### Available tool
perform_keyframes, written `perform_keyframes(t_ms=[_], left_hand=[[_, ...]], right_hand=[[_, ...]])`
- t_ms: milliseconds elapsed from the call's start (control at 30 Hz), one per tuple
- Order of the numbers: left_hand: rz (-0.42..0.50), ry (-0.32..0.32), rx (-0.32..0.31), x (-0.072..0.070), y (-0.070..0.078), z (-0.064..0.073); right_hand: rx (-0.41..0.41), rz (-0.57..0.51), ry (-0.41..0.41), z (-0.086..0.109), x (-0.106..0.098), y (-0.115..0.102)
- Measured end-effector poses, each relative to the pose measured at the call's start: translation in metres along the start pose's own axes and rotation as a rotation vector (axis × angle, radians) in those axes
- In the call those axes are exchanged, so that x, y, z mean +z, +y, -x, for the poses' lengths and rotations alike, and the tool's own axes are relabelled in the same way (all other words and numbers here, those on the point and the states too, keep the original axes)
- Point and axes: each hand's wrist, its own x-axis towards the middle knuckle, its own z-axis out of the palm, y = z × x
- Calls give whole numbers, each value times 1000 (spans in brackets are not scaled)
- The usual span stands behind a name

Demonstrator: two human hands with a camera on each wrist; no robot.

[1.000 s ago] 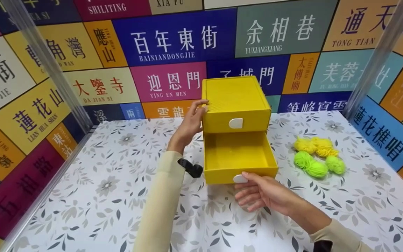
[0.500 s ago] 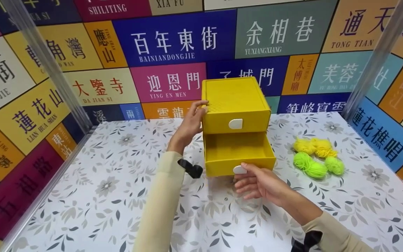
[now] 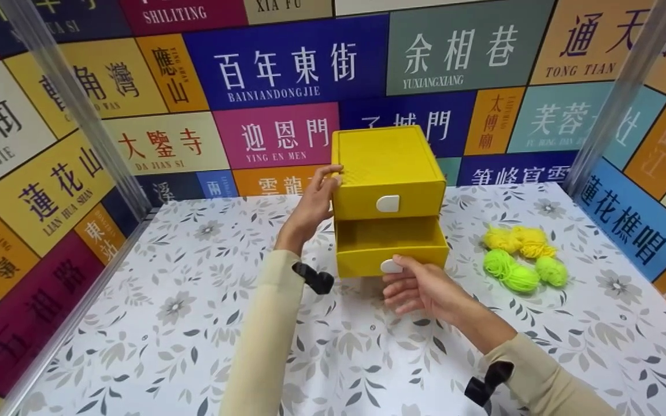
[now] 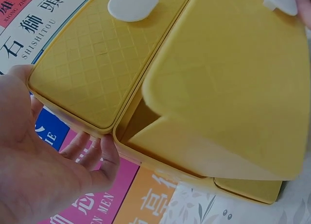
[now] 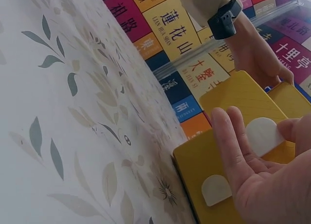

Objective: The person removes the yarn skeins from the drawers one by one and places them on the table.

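Observation:
A yellow drawer unit (image 3: 388, 156) stands on the table. Its middle drawer (image 3: 388, 263) is pulled partway out, and the inside visible in the head view looks bare. White tabs serve as handles; a lower drawer's tab (image 5: 216, 190) shows in the right wrist view. My left hand (image 3: 309, 211) holds the unit by its upper left side, one finger over the top edge and others against the side wall. The thumb of my right hand (image 3: 425, 289) presses at the middle drawer's white handle (image 3: 391, 266). That hand's other fingers extend loosely below, around nothing.
Right of the unit lie several small yarn balls, yellow yarn (image 3: 519, 240) behind and green yarn (image 3: 518, 274) in front. The table (image 3: 177, 346) has a white leaf-patterned cover. A sign-printed wall (image 3: 287, 63) rises close behind, with clear posts (image 3: 622, 98) at the corners.
My right hand has moved away from me with the middle drawer, which now sticks out less than before. My left hand has stayed on the unit's side.

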Motion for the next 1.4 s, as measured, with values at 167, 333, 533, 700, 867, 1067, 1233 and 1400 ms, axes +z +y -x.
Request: perform_keyframes(t_ms=[167, 333, 533, 700, 867, 1067, 1233, 1400], left_hand=[[-6, 2, 5, 0, -1, 0], [1, 2, 6, 1, 0, 0], [-17, 4, -4, 0, 0, 0], [-13, -5, 3, 0, 0, 0], [-1, -5, 4, 0, 0, 1], [-3, -6, 8, 0, -1, 1], [-9, -5, 10, 0, -1, 1], [-24, 0, 5, 1, -1, 1]], right_hand=[[-17, 6, 18, -6, -1, 0], [-30, -4, 25, -10, -1, -2], [-29, -10, 22, -14, -1, -4], [-36, -10, 26, -16, -2, -6], [-35, -8, 28, -22, -3, -9], [-24, -28, 65, -33, -4, -13], [-19, -53, 75, -41, -4, -15], [-25, -79, 83, -47, -6, -17]])
